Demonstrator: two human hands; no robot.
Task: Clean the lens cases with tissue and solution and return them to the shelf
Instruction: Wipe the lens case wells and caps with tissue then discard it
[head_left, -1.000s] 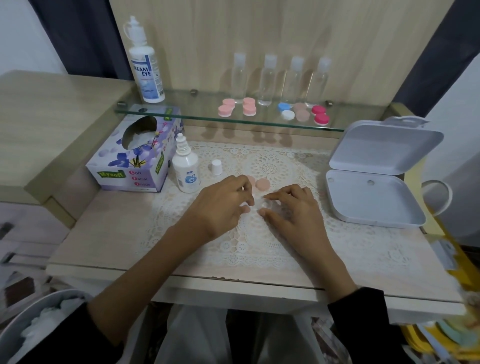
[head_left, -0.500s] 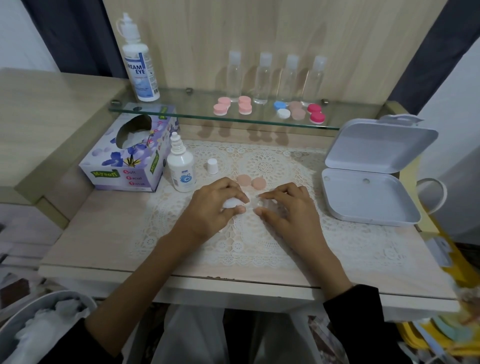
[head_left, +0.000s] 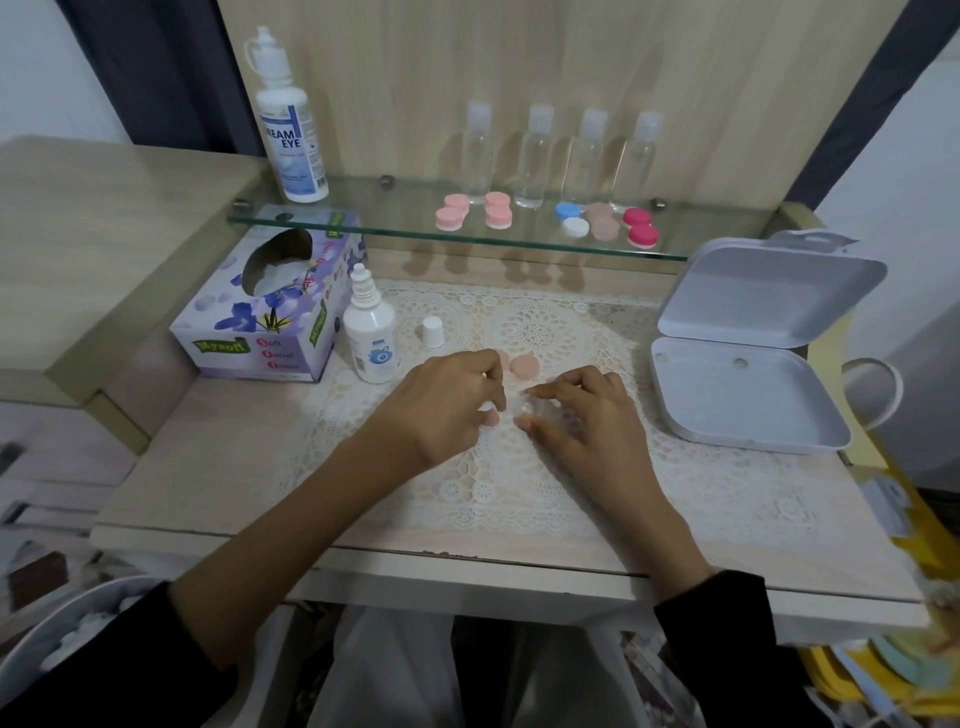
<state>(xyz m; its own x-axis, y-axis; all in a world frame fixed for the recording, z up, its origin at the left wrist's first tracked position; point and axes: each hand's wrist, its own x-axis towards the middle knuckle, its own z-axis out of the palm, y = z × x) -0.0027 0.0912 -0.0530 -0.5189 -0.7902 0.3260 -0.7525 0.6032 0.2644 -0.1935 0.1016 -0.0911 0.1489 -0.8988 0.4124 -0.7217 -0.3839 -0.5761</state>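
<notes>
Left hand pinches what looks like a tissue wad | right hand grips a clear case between the hands | caps lie just beyond the fingers | case likely light, stiff, slick when wet; best held by its rim

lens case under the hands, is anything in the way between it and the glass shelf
Nothing tall. Two peach caps lie flat on the mat just behind the lens case, and the glass shelf has an open front edge with bare glass left of the pink cases.
</notes>
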